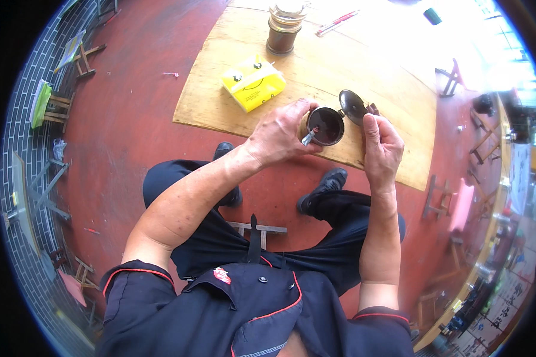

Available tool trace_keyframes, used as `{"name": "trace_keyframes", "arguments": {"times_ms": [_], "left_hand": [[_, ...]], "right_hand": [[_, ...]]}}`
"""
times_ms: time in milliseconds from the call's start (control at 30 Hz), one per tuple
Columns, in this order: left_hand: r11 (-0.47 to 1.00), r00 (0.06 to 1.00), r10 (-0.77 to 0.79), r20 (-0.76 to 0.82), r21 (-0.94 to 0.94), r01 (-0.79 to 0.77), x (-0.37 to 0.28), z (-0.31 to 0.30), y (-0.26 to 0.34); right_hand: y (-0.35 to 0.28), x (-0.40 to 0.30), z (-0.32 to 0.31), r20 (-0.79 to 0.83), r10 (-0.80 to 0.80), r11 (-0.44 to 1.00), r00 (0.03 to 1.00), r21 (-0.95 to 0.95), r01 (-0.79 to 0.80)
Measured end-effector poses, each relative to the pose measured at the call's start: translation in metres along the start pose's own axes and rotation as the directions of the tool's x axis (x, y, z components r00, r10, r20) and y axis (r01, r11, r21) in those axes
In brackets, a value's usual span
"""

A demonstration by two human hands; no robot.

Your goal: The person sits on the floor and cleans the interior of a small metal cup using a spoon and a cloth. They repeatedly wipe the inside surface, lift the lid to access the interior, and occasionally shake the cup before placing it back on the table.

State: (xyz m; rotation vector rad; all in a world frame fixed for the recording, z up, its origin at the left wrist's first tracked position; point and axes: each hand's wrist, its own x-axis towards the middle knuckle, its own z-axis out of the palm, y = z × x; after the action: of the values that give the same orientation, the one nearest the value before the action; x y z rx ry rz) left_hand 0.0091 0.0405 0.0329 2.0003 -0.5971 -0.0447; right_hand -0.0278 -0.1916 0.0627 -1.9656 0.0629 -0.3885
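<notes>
My left hand (286,122) grips a small round pot (325,126) from its left side, over the near edge of the wooden table (196,102). The pot is uncovered, and its inside is dark; I cannot tell what it contains. A short, silvery piece (309,137) sticks out over the rim near my thumb. At the pot's right, a dark oval lid (352,101) stands swung back on what looks like a hinge. My right hand (384,140), fingers curled and thumb on top, holds a dark brown object (373,109) beside the lid; most of it is hidden.
A yellow tissue pack (253,84) lies on the table, with a brown cylindrical container (286,31) behind it. Red-and-white sticks (338,23) lie farther back. Folding stools (460,205) stand on the red floor (125,134), and a brick wall (29,116) runs along the left.
</notes>
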Motion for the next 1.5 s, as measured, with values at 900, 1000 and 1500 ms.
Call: {"name": "trace_keyframes", "arguments": {"times_ms": [900,1000,1500], "left_hand": [[1.0,1.0,0.006,-0.001,-0.008,-0.006,0.005,0.001,-0.005],[0.996,0.995,0.082,-0.054,0.041,-0.08,0.003,0.01,-0.014],[0.997,0.988,-0.081,0.128,0.03,0.077,-0.004,-0.032,0.014]], "right_hand": [[-0.009,-0.009,0.015,0.29,-0.098,0.98,0.952,-0.137,0.143],[-0.004,-0.012,0.021,0.257,-0.151,0.969,0.955,-0.154,0.195],[-0.018,-0.012,0.018,0.209,-0.208,0.923,0.956,-0.281,0.262]]}}
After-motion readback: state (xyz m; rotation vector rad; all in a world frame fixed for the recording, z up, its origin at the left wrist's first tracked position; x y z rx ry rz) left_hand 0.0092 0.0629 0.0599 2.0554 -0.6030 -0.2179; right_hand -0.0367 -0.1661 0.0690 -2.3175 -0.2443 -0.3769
